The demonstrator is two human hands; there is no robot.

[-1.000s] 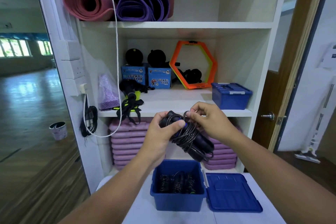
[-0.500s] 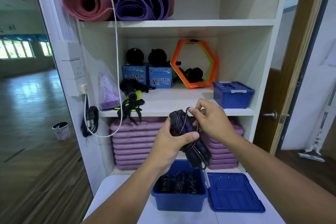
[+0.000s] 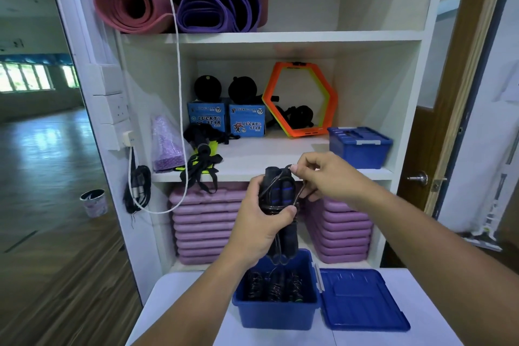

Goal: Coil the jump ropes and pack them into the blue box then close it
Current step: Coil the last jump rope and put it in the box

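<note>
Coiling in hand: you are wrapping the cord round the handles, over the open box.

Your left hand [image 3: 261,222] is clamped on the jump rope [image 3: 280,194], fingers and thumb curled round its two black handles, which stand upright just above the blue box [image 3: 276,314]. Your right hand [image 3: 325,177] pinches a loop of the thin cord between thumb and fingertips, near the top of the handles. The cord is fine and dark, so I cannot tell whether its end is tucked in or loose. The box stands open on the white table [image 3: 179,303] with other coiled ropes [image 3: 273,285] inside, its lid [image 3: 362,300] flat just beside it on the right. Next, by my reading, snug that loop down so the bundle holds, then lower it in beside the others.
</note>
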